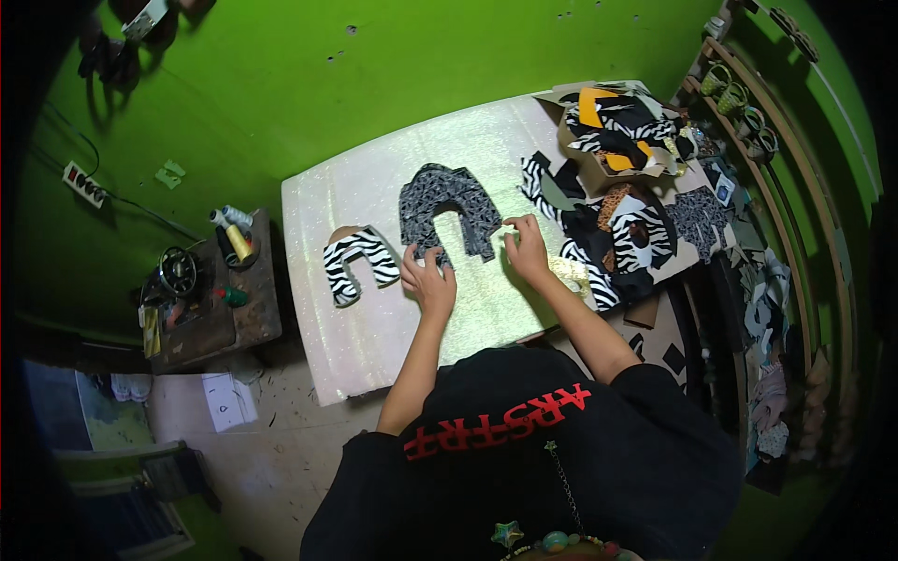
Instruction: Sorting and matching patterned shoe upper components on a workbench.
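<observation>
While the left hand [428,276] pins the dark arch-shaped fabric piece [447,201] flat, the right hand [526,245] pinches its other leg

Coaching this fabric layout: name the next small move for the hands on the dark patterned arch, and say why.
Probably smooth the dark patterned arch piece flat with both hands. The left hand rests at its left leg end and the right hand pinches its right leg end, which looks slightly lifted. The zebra arch piece already lies flat beside it on the pale work board.
</observation>
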